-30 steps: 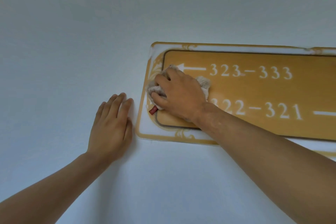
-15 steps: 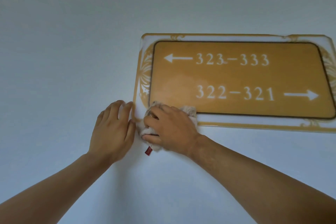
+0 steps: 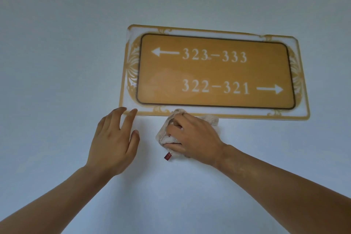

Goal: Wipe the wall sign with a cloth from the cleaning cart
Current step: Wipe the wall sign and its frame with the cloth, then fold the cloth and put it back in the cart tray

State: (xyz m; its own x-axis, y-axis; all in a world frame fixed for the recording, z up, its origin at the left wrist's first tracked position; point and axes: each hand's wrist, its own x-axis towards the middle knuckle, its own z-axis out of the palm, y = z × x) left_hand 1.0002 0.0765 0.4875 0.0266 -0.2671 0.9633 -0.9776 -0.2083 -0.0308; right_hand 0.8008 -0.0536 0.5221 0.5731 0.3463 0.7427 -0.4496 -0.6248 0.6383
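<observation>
Off-white terry cloth point(image 3: 190, 129) is shown bunched under the right hand point(image 3: 197, 138), whose fingers are curled over it so that the wad is clenched and pressed flat against the wall point(image 3: 66, 43). The cloth is seen just below the bottom edge of the wall sign point(image 3: 214, 74), with its upper fold touching or overlapping the sign's pale lower border; a small red tag point(image 3: 167, 156) is left hanging from the cloth's lower corner. The wad is presumably kept compact so that pressure can be concentrated along the narrow border strip.

The left hand point(image 3: 114, 138) is held open and empty, fingers spread, below the sign's lower left corner. Its fingertips point(image 3: 133, 111) reach that corner's edge, though actual contact cannot be confirmed. This placement is judged to serve as a brace for the body, or to steady the sign while it is rubbed.

The sign itself is mounted flat on the wall, slightly tilted in view, its amber panel marked with arrows and the room numbers 323–333 and 322–321. A faint paler smear is visible on the panel's lower left area, which may be a damp patch. The cleaning cart is not in view.
</observation>
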